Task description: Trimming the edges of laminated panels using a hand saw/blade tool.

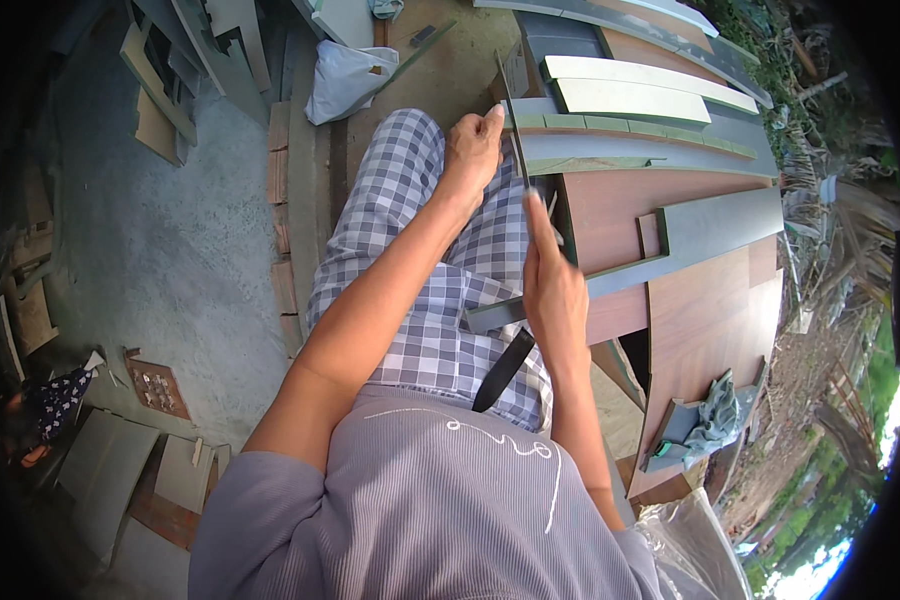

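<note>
My left hand (473,148) is closed around the upper part of a long thin dark strip (512,115) held on edge, running from the far boards down toward my right hand. My right hand (552,285) presses against the lower part of that strip, index finger stretched along it; what it grips is hidden by the fingers. Both hands work above my checked-trousered lap, at the edge of a brown laminate board (670,290). A dark flat handle-like piece (504,370) hangs below my right hand.
Grey and pale green strips (630,100) lie stacked on the brown boards to the right, with a grey L-shaped strip (710,225). A crumpled grey cloth (712,415) lies lower right. A white bag (345,78) sits ahead; offcuts litter the concrete floor (160,240) at left.
</note>
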The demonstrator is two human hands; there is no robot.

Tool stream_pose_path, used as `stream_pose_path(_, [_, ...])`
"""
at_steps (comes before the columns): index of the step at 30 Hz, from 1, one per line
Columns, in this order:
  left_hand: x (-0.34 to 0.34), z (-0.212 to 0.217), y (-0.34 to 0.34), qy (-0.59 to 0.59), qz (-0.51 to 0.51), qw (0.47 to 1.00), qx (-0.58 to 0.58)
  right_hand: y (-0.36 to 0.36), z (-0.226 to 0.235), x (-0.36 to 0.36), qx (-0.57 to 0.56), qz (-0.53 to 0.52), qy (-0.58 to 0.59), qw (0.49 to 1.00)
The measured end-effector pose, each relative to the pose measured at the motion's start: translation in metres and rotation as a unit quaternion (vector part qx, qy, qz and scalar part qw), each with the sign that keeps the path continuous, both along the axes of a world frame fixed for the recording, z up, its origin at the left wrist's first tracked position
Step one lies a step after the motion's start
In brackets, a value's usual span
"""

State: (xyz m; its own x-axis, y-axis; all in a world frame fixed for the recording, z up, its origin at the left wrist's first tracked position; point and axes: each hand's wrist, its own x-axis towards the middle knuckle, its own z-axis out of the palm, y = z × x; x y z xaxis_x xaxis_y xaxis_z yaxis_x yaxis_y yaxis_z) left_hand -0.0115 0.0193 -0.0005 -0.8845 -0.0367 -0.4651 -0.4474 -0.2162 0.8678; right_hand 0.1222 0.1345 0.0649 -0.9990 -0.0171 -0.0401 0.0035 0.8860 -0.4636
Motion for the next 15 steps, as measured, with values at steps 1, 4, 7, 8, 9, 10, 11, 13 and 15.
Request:
stream_pose_path(1, [-0.001,0.001,-0.001,0.000,0.003,1.000,0.007,0.004,0.005,0.015,0.001,0.001,-0.001,1.000])
stream_pose_path(4, [0.001,0.002,0.000,0.001,0.000,1.000,0.012,0.012,0.014,0.045,-0.028,-0.018,-0.008,0.999])
stream_pose_path(7, [0.000,0.001,-0.002,0.005,-0.004,1.000,0.004,0.012,0.018,0.046,-0.022,-0.023,-0.031,0.999])
stream_pose_path(8, [0.000,0.000,-0.002,0.011,-0.011,1.000,0.000,0.010,0.017,0.036,-0.016,-0.019,-0.022,0.999])
stream_pose_path(9, [0.002,-0.001,0.000,0.012,-0.009,1.000,0.000,0.008,0.014,0.024,-0.010,-0.013,-0.014,1.000])
stream_pose_path(10, [0.005,0.000,0.002,0.020,-0.009,1.000,-0.021,0.006,0.009,0.010,-0.012,-0.012,-0.013,1.000])
stream_pose_path(11, [0.008,0.000,0.005,0.030,-0.010,0.999,-0.041,0.004,0.003,-0.008,-0.010,-0.017,-0.007,1.000])
stream_pose_path(13, [0.008,-0.005,0.010,0.036,-0.015,0.998,-0.039,0.001,-0.005,-0.039,-0.010,-0.022,0.002,1.000])
stream_pose_path(15, [0.006,-0.006,0.012,0.032,0.000,0.998,-0.055,-0.004,-0.008,-0.056,-0.004,-0.014,0.018,1.000])
